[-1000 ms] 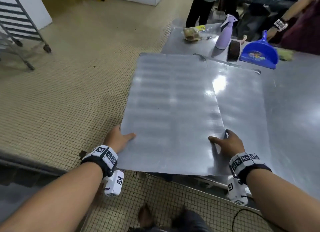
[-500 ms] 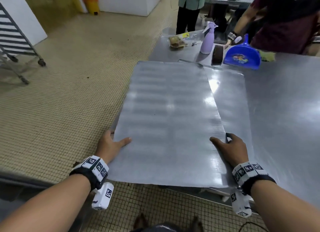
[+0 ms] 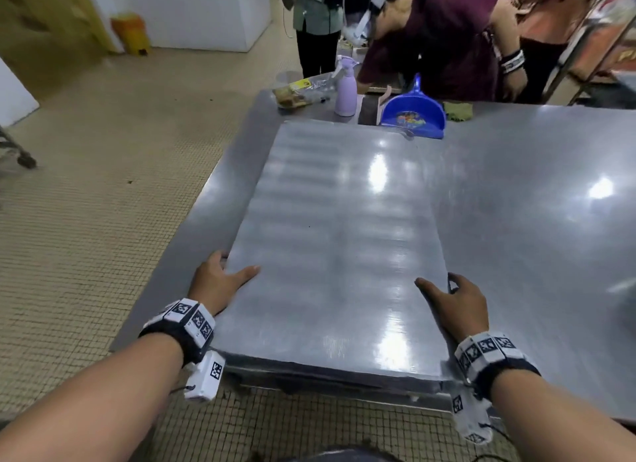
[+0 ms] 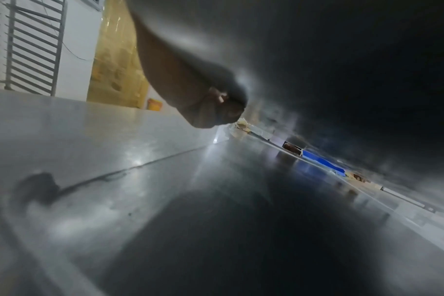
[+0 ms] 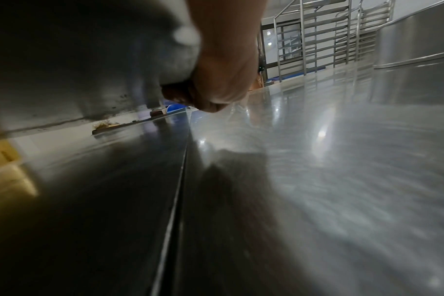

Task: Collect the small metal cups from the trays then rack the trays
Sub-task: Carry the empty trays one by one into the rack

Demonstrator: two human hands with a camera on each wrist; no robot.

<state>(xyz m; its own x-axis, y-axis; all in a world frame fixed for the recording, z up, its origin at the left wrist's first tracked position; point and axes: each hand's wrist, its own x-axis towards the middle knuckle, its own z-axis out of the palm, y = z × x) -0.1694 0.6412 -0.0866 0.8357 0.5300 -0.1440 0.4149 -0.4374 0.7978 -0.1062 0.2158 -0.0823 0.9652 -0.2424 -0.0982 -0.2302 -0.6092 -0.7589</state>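
Observation:
A large flat metal tray is over the near left part of the steel table, and no small cups show on it. My left hand grips its left edge, thumb on top. On the right edge near the corner, my right hand grips it the same way. In the left wrist view my left hand curls its fingers under the tray's dark underside. My right hand holds the edge with a gap between tray and table. More tray edges seem stacked under its near edge.
At the table's far end stand a purple spray bottle, a blue dustpan and a bag of food, with people behind. Tray racks and a large steel vessel are at the right, another rack at the left.
The tray has shifted right, from hanging over the floor and askew on the tray below to lying square over the table. Both hands kept their grip.

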